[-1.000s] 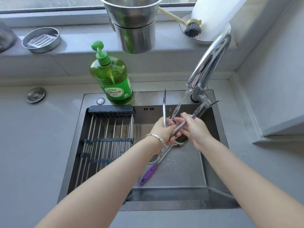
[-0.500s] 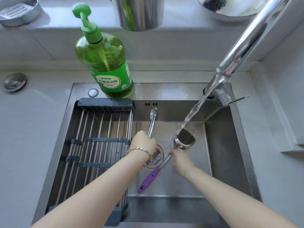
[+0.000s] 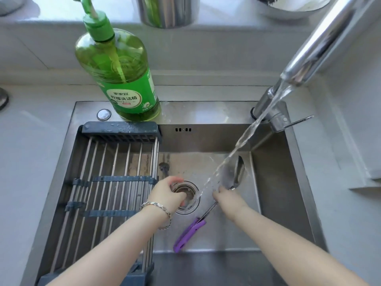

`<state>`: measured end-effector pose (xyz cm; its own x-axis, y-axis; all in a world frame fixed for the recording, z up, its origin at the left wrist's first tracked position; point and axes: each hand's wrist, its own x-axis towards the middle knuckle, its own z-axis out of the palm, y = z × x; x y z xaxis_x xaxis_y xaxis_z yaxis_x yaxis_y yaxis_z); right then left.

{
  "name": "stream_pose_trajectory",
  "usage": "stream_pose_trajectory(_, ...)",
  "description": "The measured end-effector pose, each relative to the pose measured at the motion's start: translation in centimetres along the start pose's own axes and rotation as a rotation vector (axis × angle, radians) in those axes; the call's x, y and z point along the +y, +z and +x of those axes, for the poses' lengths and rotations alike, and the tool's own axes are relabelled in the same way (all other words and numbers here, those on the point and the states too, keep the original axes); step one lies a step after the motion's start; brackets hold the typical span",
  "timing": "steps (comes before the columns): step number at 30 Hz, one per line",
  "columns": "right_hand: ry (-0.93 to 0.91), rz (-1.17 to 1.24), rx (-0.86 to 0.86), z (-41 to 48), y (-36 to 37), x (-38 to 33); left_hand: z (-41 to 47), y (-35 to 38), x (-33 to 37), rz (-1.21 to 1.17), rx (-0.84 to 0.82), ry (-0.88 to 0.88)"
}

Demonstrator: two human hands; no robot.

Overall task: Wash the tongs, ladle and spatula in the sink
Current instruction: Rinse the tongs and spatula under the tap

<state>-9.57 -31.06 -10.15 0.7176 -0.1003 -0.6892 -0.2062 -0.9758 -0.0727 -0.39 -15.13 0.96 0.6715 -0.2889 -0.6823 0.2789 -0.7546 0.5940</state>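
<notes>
My left hand (image 3: 168, 193) is low in the steel sink (image 3: 276, 182), beside the drain (image 3: 186, 195). Its fingers curl round the near end of the steel tongs (image 3: 164, 169), whose far tip lies on the sink floor. My right hand (image 3: 228, 197) grips the steel shaft of a purple-handled utensil (image 3: 188, 234). That utensil's scoop-like steel head (image 3: 236, 174) sits under the running water (image 3: 245, 137). The purple handle points toward the sink's near edge. No third utensil shows.
A chrome tap (image 3: 317, 44) reaches over the sink from the right, running. A roll-up drying rack (image 3: 111, 182) covers the sink's left half. A green dish-soap bottle (image 3: 121, 79) stands on the rim behind it. Steel pots (image 3: 165, 11) and a bowl (image 3: 292, 7) stand on the sill.
The camera has moved closer. My left hand has lowered the tongs from upright down to the sink floor. My right hand has taken the purple-handled utensil and tilted its head up into the stream.
</notes>
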Motion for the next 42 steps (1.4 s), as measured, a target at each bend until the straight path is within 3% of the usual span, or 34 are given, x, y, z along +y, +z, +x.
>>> stream_pose_trajectory(9,-0.093,0.153,0.344,-11.5,-12.9,-0.4,-4.9,0.5,4.5,0.489,-0.166,0.200)
stream_pose_trajectory(16,-0.190,0.435,0.640,-17.1,-19.3,-0.2,-7.8,-0.6,7.8,0.668,0.099,0.453)
stream_pose_trajectory(19,-0.252,0.600,0.888,-17.1,-18.6,-0.2,-8.7,-1.7,8.0,0.669,0.142,0.510)
stream_pose_trajectory(23,-0.169,0.829,1.279,-16.1,-17.0,-1.1,-9.0,-3.8,7.5,0.635,0.038,0.348)
stream_pose_trajectory(24,-0.142,0.880,1.263,-15.8,-16.8,-1.5,-9.1,-4.2,7.2,0.600,-0.016,0.298)
stream_pose_trajectory(26,-0.120,0.958,1.056,-15.3,-16.7,-2.6,-9.5,-4.8,6.4,0.510,-0.108,0.238)
stream_pose_trajectory(29,-0.197,0.819,0.806,-14.1,-15.9,-4.5,-10.3,-4.9,4.9,0.394,-0.184,0.224)
stream_pose_trajectory(34,0.029,1.025,0.723,-12.0,-17.1,-4.7,-10.6,-5.4,3.2,0.281,-0.210,0.258)
stream_pose_trajectory(39,-0.086,0.734,0.798,-13.3,-15.5,-7.7,-10.7,-5.7,3.5,0.335,-0.228,0.234)
stream_pose_trajectory(42,0.109,0.987,0.737,-11.4,-16.9,-5.9,-10.7,-5.9,4.0,0.395,-0.259,0.234)
